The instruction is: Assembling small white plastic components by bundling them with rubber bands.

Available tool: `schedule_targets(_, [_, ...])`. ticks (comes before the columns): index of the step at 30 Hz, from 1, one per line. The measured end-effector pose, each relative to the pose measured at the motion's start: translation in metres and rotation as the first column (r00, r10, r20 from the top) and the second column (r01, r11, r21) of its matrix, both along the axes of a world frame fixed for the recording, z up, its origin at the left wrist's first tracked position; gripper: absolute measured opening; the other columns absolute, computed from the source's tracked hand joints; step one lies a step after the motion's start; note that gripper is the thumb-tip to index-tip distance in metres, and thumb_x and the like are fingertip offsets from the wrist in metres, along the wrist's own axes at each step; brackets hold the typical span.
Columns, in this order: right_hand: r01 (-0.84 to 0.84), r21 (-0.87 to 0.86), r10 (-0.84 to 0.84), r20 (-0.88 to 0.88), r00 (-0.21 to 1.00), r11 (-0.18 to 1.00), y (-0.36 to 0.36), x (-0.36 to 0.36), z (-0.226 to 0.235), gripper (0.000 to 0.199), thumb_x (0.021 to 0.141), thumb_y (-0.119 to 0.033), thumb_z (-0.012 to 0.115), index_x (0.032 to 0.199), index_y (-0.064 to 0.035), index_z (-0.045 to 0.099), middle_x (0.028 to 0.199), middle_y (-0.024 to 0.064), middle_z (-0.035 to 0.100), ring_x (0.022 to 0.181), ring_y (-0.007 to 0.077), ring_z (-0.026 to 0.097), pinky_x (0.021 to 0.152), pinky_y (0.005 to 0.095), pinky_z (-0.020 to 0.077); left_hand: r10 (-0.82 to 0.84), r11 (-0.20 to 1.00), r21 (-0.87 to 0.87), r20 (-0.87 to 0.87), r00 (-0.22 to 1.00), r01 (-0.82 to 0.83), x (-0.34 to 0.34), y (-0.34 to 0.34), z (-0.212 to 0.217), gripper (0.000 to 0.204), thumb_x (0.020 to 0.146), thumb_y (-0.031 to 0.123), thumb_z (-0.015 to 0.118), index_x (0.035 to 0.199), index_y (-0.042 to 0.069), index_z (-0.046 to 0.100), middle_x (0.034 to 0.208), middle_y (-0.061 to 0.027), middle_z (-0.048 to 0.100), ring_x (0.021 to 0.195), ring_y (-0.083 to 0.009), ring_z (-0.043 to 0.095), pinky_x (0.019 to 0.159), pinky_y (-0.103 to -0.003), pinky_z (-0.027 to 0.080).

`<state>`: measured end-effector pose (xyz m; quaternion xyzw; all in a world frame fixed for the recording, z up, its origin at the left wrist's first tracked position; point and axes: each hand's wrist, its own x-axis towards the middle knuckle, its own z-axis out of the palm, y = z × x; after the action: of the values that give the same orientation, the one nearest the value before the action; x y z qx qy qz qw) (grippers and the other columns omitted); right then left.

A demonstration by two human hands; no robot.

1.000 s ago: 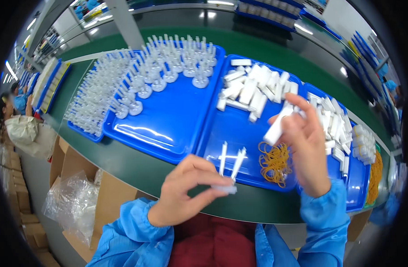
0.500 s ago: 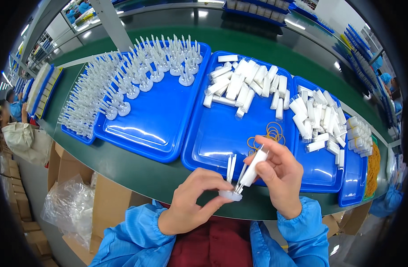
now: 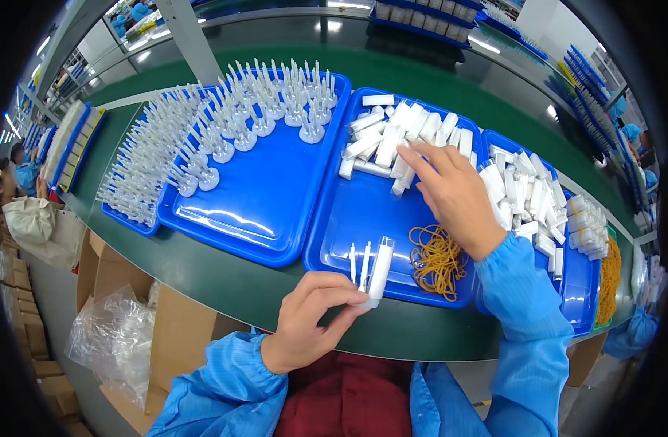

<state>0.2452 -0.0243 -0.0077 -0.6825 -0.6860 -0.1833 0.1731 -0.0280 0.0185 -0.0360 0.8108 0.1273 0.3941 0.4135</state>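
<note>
My left hand (image 3: 312,317) is closed, pinching a translucent round base (image 3: 372,302) low over the near edge of the table. Thin white prongs (image 3: 364,266) stand up from that base. Over its right side sits a white block in a clear sleeve (image 3: 381,269), upright. My right hand (image 3: 461,200) is open, thumb and fingers apart, reaching over the middle blue tray (image 3: 348,226). Its fingertips are at the heap of white sleeved blocks (image 3: 388,142); whether they touch one I cannot tell. Tan rubber bands (image 3: 437,266) lie in the tray's near right corner.
The left blue tray (image 3: 246,211) carries many pronged bases (image 3: 224,149) standing upright. Further right, another blue tray (image 3: 527,266) holds more white blocks, beside banded bundles (image 3: 587,226) and a green tray of rubber bands (image 3: 609,284). A cardboard box (image 3: 177,342) with clear plastic stands below left.
My right hand has let go of the white sleeved block, which now stands on the base, and has moved away to the heap. More of the rubber bands shows. My left hand still grips the base.
</note>
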Motion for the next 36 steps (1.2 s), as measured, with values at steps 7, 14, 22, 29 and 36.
schedule_targets(7, [-0.016,-0.111,-0.051,-0.579,0.814,0.994,-0.021,-0.012,0.007,0.029,0.082,-0.008,0.075,0.108,-0.0063,0.063,0.096,0.0079,0.069,0.092,0.0214,0.066,0.079,0.0325,0.0512,-0.01,1.0,0.022,-0.022,1.0,0.011,-0.006,0.006,-0.002,0.029,0.073,-0.003,0.082,0.099,0.006,0.074,0.097,-0.0065,0.067,0.083,-0.0204,0.068,0.068,-0.031,0.056])
schedule_targets(14, [-0.056,-0.074,-0.07,-0.994,0.081,0.996,-0.061,-0.043,0.024,0.024,0.102,-0.023,0.06,0.098,0.0004,0.063,0.092,0.0064,0.071,0.084,0.0094,0.064,0.078,0.0255,0.0508,-0.232,0.967,-0.117,-0.022,0.972,0.228,-0.008,0.013,0.026,0.03,0.074,-0.006,0.079,0.1,0.007,0.076,0.099,-0.0063,0.069,0.085,-0.0196,0.066,0.071,-0.03,0.053])
schedule_targets(22, [-0.154,-0.036,0.007,-0.962,0.274,0.987,-0.068,-0.047,0.012,0.04,0.102,-0.024,0.058,0.07,-0.0011,0.064,0.067,0.003,0.053,0.07,0.0117,0.047,0.061,0.0287,0.0383,-0.41,0.899,-0.173,-0.006,0.912,0.403,0.003,0.003,0.031,0.035,0.073,-0.011,0.074,0.101,0.01,0.078,0.104,-0.0041,0.071,0.088,-0.0203,0.065,0.076,-0.031,0.05])
schedule_targets(29, [-0.14,-0.001,0.043,-0.947,0.317,0.99,-0.074,-0.045,0.009,0.037,0.1,-0.024,0.06,0.07,-0.0032,0.065,0.068,0.0015,0.056,0.074,0.0134,0.045,0.069,0.0291,0.0372,-0.416,0.894,-0.191,-0.014,0.909,0.406,0.001,-0.001,0.029,0.036,0.073,-0.011,0.073,0.103,0.01,0.077,0.104,-0.003,0.071,0.087,-0.0197,0.065,0.077,-0.031,0.05])
schedule_targets(36, [-0.16,0.012,0.08,-0.901,0.427,0.987,-0.073,-0.046,0.008,0.031,0.096,-0.022,0.065,0.07,-0.0048,0.065,0.068,0.0024,0.056,0.073,0.0167,0.046,0.072,0.0329,0.0362,-0.418,0.902,-0.128,-0.022,0.908,0.412,0.001,-0.002,0.03,0.034,0.074,-0.007,0.076,0.103,0.01,0.076,0.104,-0.0032,0.071,0.086,-0.0206,0.065,0.075,-0.032,0.05])
